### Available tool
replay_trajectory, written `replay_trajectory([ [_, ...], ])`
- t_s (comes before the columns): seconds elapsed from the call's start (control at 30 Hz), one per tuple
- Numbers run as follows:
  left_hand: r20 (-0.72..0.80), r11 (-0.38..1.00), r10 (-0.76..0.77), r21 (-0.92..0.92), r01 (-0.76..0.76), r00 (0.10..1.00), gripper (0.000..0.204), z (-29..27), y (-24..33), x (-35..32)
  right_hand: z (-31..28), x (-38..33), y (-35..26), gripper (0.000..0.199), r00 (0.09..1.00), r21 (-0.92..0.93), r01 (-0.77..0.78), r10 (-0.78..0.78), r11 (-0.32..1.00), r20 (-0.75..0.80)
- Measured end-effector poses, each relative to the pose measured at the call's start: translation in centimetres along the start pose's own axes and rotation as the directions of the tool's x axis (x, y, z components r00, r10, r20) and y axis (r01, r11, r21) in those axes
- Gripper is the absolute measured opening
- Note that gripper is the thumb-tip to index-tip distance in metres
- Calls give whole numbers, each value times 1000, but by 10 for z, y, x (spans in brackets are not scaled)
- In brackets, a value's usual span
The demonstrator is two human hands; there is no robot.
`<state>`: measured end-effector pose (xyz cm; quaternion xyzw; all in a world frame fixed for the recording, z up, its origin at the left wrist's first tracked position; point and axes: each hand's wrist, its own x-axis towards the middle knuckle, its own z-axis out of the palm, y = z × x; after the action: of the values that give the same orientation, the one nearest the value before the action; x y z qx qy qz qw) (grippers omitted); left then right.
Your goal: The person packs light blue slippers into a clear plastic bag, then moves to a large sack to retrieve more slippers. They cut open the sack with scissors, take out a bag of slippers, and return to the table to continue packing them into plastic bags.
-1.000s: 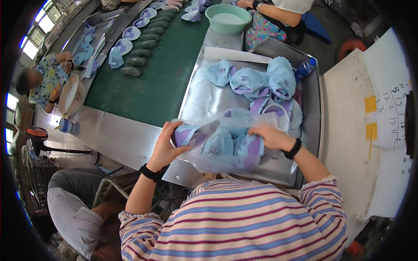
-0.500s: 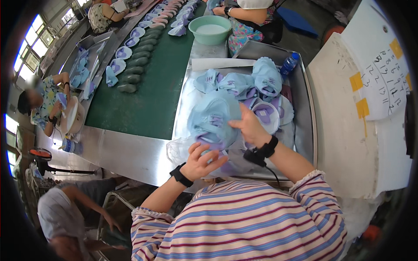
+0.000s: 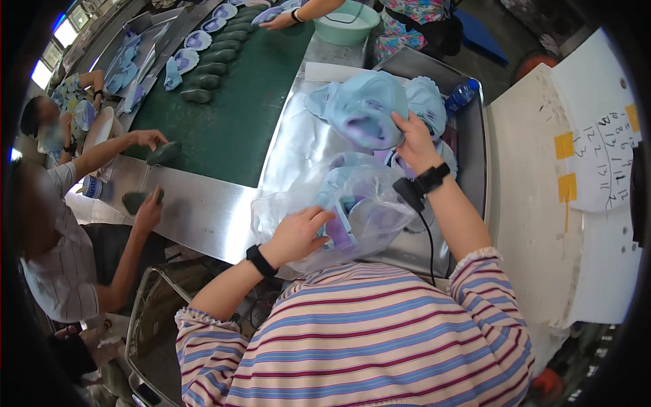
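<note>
My right hand [image 3: 415, 141] grips the edge of a light-blue shoe upper [image 3: 369, 102] with a purple lining, raised above the metal tray [image 3: 288, 146]. Its opening faces me. Close to my body, a clear plastic bag [image 3: 271, 203] lies spread, with more blue and purple uppers in it. My left hand [image 3: 296, 235] is at the bag's near side, its fingers bent around the edge of a purple-lined upper [image 3: 339, 230]. Further uppers [image 3: 427, 102] are heaped behind my right hand, partly hidden by the raised one.
A blue-capped bottle [image 3: 461, 96] stands in the tray's far right corner. Beyond the tray is a green basin [image 3: 347, 24]. On the left, dark-green shoe lasts [image 3: 210, 68] line a green conveyor belt [image 3: 224, 129]. A co-worker's hand [image 3: 150, 139] holds another last there.
My right hand has lifted the upper away from me. My left hand has left that upper and closed at the bag. The seated co-worker now holds lasts over the belt's edge.
</note>
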<state>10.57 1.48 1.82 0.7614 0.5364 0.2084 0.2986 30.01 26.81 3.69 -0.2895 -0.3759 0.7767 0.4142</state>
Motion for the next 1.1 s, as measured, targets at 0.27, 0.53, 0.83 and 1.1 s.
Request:
replay_trajectory([
  [0.27,67,809,254,533,-250,965,41,65,1,42,7,-25,-9,26,910,-596,408,-358,692,208],
  [0.53,86,760,298,582,-291,951,44,84,-1,58,-62,-85,70,42,875,-821,392,-107,-415,473],
  [0.83,101,752,354,561,-347,930,46,56,-2,41,-49,-103,-6,60,922,-771,318,371,-552,115],
  [1.1,267,999,48,-9,-47,962,44,43,-39,77,-144,-126,1,51,888,-961,182,455,-206,71],
])
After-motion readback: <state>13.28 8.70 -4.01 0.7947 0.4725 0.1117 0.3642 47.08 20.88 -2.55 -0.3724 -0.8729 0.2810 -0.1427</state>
